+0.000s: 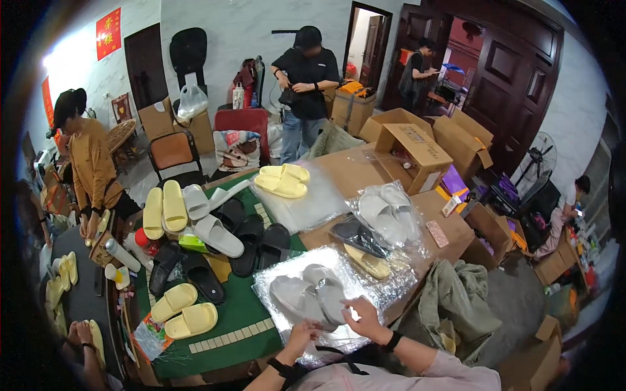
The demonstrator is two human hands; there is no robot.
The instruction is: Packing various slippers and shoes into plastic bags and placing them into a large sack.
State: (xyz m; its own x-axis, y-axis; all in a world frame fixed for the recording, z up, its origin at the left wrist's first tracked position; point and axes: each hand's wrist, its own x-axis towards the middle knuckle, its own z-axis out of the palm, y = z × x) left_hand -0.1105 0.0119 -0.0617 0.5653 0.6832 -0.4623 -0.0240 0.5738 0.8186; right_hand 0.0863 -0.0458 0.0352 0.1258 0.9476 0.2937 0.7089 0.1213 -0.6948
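Note:
A pair of grey slides (pixel 297 294) lies inside a shiny clear plastic bag (pixel 264 277) at the table's near edge. My left hand (pixel 303 339) is at the bag's near side, its fingers curled in on the plastic. My right hand (pixel 365 320) reaches over the bag's right side, thumb and forefinger apart beside the nearer slide. Yellow slides (pixel 189 311) sit left of the bag. Beyond it are loose black slides (pixel 261 247) and grey ones (pixel 218 236). Bagged grey slides (pixel 388 212) and a bagged black slide (pixel 357 236) rest to the far right.
Flat plastic bags (pixel 297 208) lie stacked under yellow slides (pixel 283 181). A phone (pixel 437 234) lies at the table's right. Cardboard boxes (pixel 417 156) and a green-grey sack (pixel 450 306) flank the table. People stand at the left (pixel 98 156) and across the table (pixel 306 85).

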